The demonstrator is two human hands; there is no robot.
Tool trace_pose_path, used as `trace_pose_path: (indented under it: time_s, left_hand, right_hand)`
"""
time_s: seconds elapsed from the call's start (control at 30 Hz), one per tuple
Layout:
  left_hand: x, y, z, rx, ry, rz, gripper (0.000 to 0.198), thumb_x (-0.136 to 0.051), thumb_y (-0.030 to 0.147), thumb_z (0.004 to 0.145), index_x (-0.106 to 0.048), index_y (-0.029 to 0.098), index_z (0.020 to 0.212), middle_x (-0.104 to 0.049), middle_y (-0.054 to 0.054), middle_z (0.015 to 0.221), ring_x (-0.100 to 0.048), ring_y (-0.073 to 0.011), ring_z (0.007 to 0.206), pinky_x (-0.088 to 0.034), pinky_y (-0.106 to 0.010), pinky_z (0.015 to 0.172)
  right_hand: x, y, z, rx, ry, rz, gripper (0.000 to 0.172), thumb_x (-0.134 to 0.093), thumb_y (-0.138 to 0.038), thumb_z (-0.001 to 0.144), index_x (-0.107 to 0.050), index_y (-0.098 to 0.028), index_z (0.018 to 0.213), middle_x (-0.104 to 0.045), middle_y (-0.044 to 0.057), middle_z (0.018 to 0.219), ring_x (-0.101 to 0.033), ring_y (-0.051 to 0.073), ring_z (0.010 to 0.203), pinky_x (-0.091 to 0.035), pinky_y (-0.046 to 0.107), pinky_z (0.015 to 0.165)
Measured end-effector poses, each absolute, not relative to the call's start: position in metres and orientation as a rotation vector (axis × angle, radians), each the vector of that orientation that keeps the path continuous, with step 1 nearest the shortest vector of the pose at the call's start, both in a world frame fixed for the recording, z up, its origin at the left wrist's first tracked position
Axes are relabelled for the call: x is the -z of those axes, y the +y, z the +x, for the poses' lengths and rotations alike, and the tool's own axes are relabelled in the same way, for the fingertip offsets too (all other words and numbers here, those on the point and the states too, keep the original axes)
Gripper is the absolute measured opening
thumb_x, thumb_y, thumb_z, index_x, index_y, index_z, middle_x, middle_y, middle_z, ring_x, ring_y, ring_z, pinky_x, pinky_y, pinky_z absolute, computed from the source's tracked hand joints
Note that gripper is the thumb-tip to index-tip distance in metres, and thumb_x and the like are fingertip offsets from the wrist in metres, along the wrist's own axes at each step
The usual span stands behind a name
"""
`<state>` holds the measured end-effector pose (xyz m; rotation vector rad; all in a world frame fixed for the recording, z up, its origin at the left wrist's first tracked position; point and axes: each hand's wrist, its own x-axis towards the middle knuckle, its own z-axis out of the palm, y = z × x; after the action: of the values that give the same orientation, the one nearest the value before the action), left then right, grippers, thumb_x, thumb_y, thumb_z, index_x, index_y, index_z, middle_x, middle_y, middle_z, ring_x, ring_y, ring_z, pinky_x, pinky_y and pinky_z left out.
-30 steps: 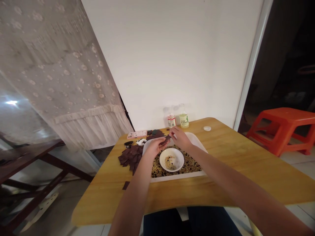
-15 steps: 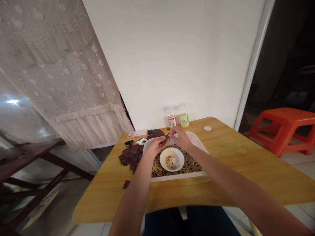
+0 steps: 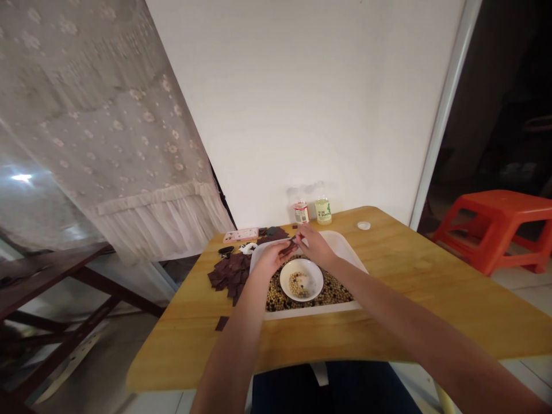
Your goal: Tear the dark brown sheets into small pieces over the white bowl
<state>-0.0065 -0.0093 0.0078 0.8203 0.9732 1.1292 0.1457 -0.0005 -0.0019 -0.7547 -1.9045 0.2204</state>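
Passage over table (image 3: pixel 409 299) right of tray (image 3: pixel 345 244); white bowl (image 3: pixel 301 280) seemingly blocks tray middle.

On my feed, the left hand (image 3: pixel 268 260) and right hand (image 3: pixel 316 246) cover much of the dark square piece (image 3: pixel 288 248) at twelve o'clock, along with part of the white tray (image 3: pixel 345 247) beneath them. The labels on the short bottle (image 3: pixel 301 213) and taller bottle (image 3: pixel 323 211) are too small for me to read. At eleven o'clock, I can't identify the black object (image 3: pixel 226 250) or the crumpled white thing (image 3: pixel 248 248). At two o'clock, the frame's right edge cuts off the orange stool (image 3: pixel 495 230), and the bottom edge cuts off the left forearm (image 3: pixel 228 362) and right forearm (image 3: pixel 431 339).
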Motion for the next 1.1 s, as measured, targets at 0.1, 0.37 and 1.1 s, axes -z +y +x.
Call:
trace_pose_path:
  time_s: [0.1, 0.37, 1.1]
  left_hand:
    - [-0.0073, -0.0092, -0.0068, -1.120, 0.973, 0.836, 0.013, -0.057, 0.003, 0.073, -0.066, 0.008, 0.081, -0.069, -0.011, 0.078, -0.066, -0.0155, 0.070, -0.053, -0.024, 0.068]
    - [-0.0075, -0.0078, -0.0064, -1.130, 0.981, 0.829, 0.014, -0.056, 0.002, 0.072, -0.066, 0.008, 0.080, -0.069, -0.010, 0.077, -0.066, -0.0144, 0.067, -0.053, -0.023, 0.066]
    - [-0.0054, -0.0071, -0.0062, -1.016, 0.995, 0.873, 0.014, -0.058, 0.005, 0.074, -0.066, 0.007, 0.085, -0.069, -0.013, 0.082, -0.067, -0.0170, 0.075, -0.053, -0.021, 0.066]
  right_hand:
    - [0.0028, 0.0026, 0.1474, -0.198, -1.888, -0.759, 0.015, -0.042, -0.009, 0.075, -0.036, -0.020, 0.068, -0.043, 0.001, 0.072, -0.043, 0.015, 0.070, -0.036, 0.027, 0.065]
    - [0.0032, 0.0007, 0.1459, -0.186, -1.928, -0.716, 0.014, -0.041, -0.009, 0.077, -0.038, -0.020, 0.069, -0.043, 0.002, 0.073, -0.043, 0.015, 0.070, -0.035, 0.026, 0.064]
    - [0.0012, 0.0052, 0.1519, -0.167, -1.851, -0.777, 0.015, -0.042, -0.008, 0.075, -0.037, -0.020, 0.067, -0.043, 0.002, 0.072, -0.042, 0.015, 0.070, -0.035, 0.027, 0.065]
